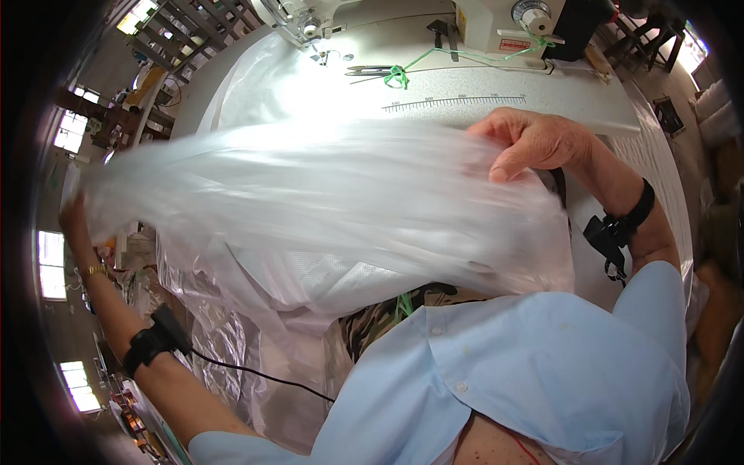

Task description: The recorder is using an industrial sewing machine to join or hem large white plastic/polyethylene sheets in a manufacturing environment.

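A wide piece of translucent white plastic sheeting (333, 182) stretches between my two hands, blurred by motion. My right hand (535, 143) is closed on its upper right part, with the thumb on top and the other fingers partly under the film. Far out at the left, my left hand (74, 213) is closed at the sheet's other end; its fingers are dim and smeared. More of the sheeting hangs down over my lap, and a woven-looking white layer (341, 271) shows through below it.
Beyond the sheet stands a sewing machine (535, 23) on a pale table, its needle area (329, 56) brightly lit. Thread snips (370, 71) and knotted green string (396, 77) lie near a printed ruler scale (457, 101). A black cable (263, 377) runs from my left forearm band.
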A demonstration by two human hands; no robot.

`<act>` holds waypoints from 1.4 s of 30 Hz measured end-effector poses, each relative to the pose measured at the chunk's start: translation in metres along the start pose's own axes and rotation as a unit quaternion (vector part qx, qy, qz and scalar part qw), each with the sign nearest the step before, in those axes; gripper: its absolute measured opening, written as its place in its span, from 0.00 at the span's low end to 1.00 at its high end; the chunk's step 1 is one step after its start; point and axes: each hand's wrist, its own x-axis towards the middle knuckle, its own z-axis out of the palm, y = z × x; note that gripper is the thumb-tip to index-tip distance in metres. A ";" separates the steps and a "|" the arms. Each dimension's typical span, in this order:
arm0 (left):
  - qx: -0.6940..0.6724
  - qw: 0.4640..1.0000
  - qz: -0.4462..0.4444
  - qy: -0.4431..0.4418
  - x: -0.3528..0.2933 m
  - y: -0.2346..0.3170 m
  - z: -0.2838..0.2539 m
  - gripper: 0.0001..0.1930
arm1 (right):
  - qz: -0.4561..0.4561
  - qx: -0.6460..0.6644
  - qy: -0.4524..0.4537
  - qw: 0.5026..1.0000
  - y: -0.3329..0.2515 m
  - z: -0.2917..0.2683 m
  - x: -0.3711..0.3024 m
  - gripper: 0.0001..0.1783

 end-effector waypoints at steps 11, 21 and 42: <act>-0.423 0.838 0.298 -0.174 -0.126 0.290 -0.050 0.40 | -0.093 -0.301 0.079 0.946 -0.064 -0.023 0.065 0.20; -0.506 0.814 0.188 -0.216 -0.164 0.353 -0.022 0.11 | -0.011 -0.299 -0.025 0.954 -0.081 -0.039 0.106 0.21; -0.540 0.760 0.259 -0.252 -0.217 0.429 -0.024 0.28 | -0.179 -0.440 0.115 0.872 -0.087 0.010 0.148 0.18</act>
